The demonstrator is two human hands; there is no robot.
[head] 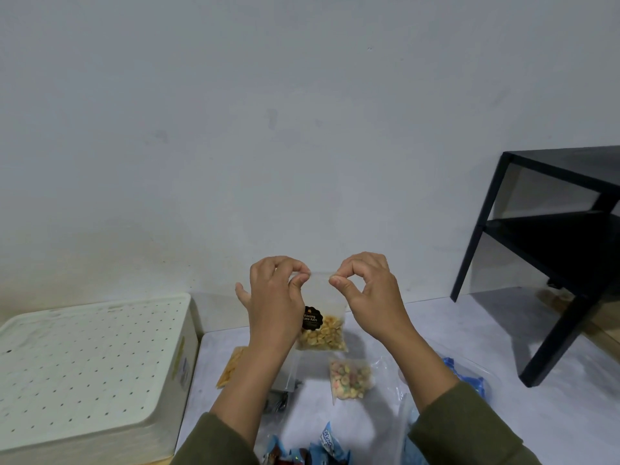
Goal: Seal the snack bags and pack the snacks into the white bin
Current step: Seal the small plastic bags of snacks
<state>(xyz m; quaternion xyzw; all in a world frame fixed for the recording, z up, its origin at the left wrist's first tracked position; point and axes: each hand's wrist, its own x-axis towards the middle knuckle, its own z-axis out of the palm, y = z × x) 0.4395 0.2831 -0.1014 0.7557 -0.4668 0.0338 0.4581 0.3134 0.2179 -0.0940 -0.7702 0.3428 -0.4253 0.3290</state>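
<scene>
Blue wrappers point(327, 448): nearest the camera, bunched at the bottom edge, well below both sets of fingers, between the two forearms.
Sleeves point(469, 427): olive green, covering both forearms up to the wrists.
Left hand point(271, 297): raised; thumb and forefinger pressed together, pinching the top left corner of the nut bag; little finger sticks out to the left.
Right hand point(369, 290): raised level with the left; thumb and forefinger pressed together, pinching the top right corner of the same bag; remaining fingers curled.
Nut bag point(323, 330): clear plastic, hanging upright below the fingertips of both hands, pale yellow nuts settled at its bottom, dark round label on the front. Whether its top strip is closed cannot be told.
Coloured cereal bag point(350, 379): clear, lying on the floor point(520, 414) below the right fingers.
Yellow snack bag point(231, 367): lying flat, below and left of the left fingers, partly behind the left forearm.
White bin point(87, 360): well left of the left fingers, perforated lid on top.
Black shelf point(550, 250): well right of the right fingers, against the wall.
</scene>
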